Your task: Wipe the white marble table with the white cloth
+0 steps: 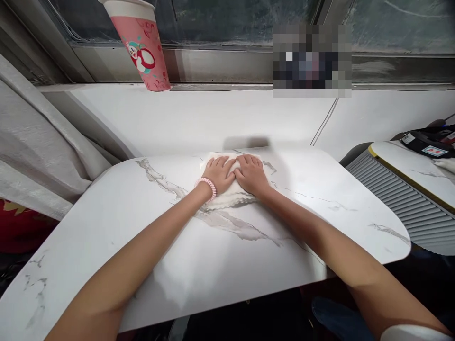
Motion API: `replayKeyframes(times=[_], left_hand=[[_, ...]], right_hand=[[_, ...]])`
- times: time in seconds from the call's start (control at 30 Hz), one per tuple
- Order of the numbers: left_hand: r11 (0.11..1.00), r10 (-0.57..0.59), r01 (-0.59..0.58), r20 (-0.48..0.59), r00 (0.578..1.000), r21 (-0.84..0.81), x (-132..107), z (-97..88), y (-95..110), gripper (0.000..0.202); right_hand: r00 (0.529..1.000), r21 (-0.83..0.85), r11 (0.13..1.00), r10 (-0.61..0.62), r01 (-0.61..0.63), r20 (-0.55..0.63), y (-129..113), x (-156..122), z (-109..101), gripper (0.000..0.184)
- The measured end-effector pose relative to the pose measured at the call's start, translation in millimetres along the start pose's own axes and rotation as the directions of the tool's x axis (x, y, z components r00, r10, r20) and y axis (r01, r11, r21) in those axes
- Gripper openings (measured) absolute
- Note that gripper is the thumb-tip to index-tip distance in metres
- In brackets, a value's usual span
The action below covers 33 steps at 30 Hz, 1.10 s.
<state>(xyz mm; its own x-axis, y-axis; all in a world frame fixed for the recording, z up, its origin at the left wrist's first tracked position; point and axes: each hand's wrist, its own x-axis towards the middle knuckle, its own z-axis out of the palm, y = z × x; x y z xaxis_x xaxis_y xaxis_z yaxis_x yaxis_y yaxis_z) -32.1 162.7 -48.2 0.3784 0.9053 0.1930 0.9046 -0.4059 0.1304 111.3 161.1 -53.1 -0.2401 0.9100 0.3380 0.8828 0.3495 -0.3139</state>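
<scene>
- White marbled desk (142, 227) below a window sill; pink cup (144, 45) on the sill, far left.
- White cloth (232, 192) lies far-centre on the desk.
- Left hand (218, 174) and right hand (251, 174) lie side by side on it, fingers released and flat.
- Likely the smoothing step; a lift would need an edge pinched.

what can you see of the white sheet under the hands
The white sheet is small, soft and plain; whether it is cloth or tissue cannot be told. It lies flat on the marble-look table, toward the far edge near the wall. The left hand and the right hand rest on it side by side, palms down, covering its middle. Its far edge and its wrinkled near edge show around them.
</scene>
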Motion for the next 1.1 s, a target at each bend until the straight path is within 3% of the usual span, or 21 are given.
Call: replayKeyframes(times=[0.23, 0.7, 0.87, 1.1], left_hand=[[0.999, -0.013, 0.012, -0.008, 1.0, -0.052, 32, 2.6, -26, 0.048], [0.996, -0.068, 0.062, -0.103, 0.992, -0.059, 64, 7.3, -61, 0.043], [0.998, -0.025, 0.021, -0.074, 0.997, -0.054, 64, 5.8, -66, 0.044], [0.995, -0.093, 0.094, -0.091, 0.992, 0.015, 38, 3.8, -48, 0.046]], right_hand=[[0.998, 0.042, 0.998, 0.056, -0.055, -0.012, 2, 38, 13, 0.032], [0.995, -0.044, 0.997, 0.058, -0.062, -0.081, -1, 86, 40, 0.032], [0.995, -0.043, 0.996, 0.071, -0.074, -0.067, -4, 86, 40, 0.031], [0.997, -0.007, 1.0, -0.026, 0.026, -0.067, -8, 68, 32, 0.036]])
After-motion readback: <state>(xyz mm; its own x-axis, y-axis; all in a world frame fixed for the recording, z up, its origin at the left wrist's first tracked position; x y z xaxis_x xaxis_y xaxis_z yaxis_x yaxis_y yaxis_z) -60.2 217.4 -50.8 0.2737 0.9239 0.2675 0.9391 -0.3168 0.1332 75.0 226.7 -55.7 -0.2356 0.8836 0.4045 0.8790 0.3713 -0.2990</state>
